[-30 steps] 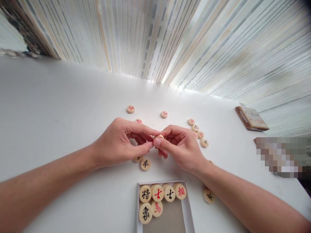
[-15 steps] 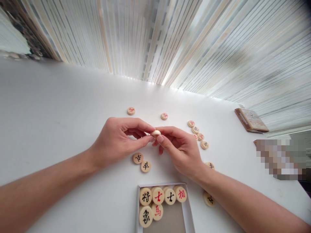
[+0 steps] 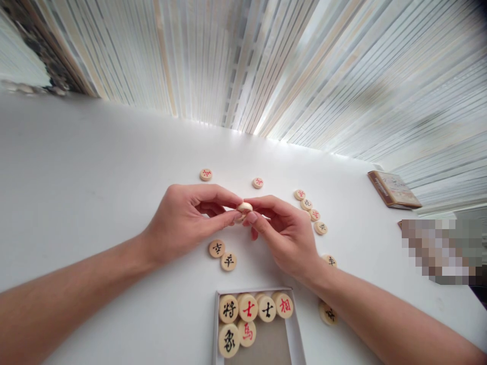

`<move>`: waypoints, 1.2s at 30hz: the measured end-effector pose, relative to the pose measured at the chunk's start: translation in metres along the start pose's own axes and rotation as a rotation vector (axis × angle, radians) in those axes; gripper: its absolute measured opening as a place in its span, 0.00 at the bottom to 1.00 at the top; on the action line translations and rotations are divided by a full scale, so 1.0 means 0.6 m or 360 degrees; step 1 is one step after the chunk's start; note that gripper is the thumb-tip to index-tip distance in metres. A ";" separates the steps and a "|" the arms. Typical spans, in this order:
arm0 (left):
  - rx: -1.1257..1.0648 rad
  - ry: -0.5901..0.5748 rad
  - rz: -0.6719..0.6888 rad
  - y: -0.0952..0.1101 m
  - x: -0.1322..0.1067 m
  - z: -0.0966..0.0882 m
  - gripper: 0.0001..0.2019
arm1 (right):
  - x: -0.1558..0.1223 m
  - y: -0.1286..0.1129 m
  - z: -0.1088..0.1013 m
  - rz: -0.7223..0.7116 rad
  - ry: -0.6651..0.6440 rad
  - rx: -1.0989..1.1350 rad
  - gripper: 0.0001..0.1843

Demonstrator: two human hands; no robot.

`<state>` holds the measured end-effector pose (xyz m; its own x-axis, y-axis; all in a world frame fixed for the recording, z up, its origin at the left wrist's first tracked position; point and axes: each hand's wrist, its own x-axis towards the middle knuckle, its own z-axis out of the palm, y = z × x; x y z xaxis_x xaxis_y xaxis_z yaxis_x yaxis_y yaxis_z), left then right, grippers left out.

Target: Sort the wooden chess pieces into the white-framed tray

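My left hand (image 3: 186, 220) and my right hand (image 3: 283, 233) meet above the middle of the white table (image 3: 95, 167). Both pinch a small stack of round wooden chess pieces (image 3: 244, 208) between thumbs and fingertips. Two black-marked pieces (image 3: 222, 255) lie on the table just below my left hand. A shallow white box (image 3: 294, 329) at the near edge holds several pieces (image 3: 247, 317) with black and red characters.
Loose pieces lie scattered: two at the back (image 3: 206, 174), a cluster (image 3: 310, 208) right of my hands, one (image 3: 327, 313) beside my right forearm. A flat printed box lid (image 3: 393, 189) lies at the far right. A striped curtain hangs behind the table.
Both hands have lifted slightly and the pinched pieces now show between the fingertips. A black-marked piece under my left hand has come into view.
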<state>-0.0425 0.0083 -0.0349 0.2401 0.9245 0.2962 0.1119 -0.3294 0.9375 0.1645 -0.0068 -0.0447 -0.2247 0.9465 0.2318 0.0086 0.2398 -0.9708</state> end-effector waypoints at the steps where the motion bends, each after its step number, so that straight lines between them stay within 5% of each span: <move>1: -0.0028 0.0003 -0.0021 0.001 0.000 0.001 0.08 | 0.000 0.000 0.000 0.0030 0.0020 0.0018 0.09; 11: -0.0184 -0.0033 -0.0116 0.000 0.005 0.001 0.09 | 0.010 -0.007 -0.002 0.0190 0.0084 0.0165 0.08; 17: -0.0225 -0.0086 -0.0188 0.005 0.010 -0.001 0.09 | 0.009 -0.008 -0.002 0.0258 0.0061 0.0261 0.18; 36: -0.0225 -0.0137 -0.0202 0.004 0.009 -0.001 0.07 | 0.010 -0.009 -0.005 0.0223 -0.0013 0.0114 0.08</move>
<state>-0.0415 0.0125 -0.0310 0.3149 0.9350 0.1629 0.0114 -0.1754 0.9844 0.1660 -0.0019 -0.0380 -0.2340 0.9677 0.0933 -0.0292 0.0890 -0.9956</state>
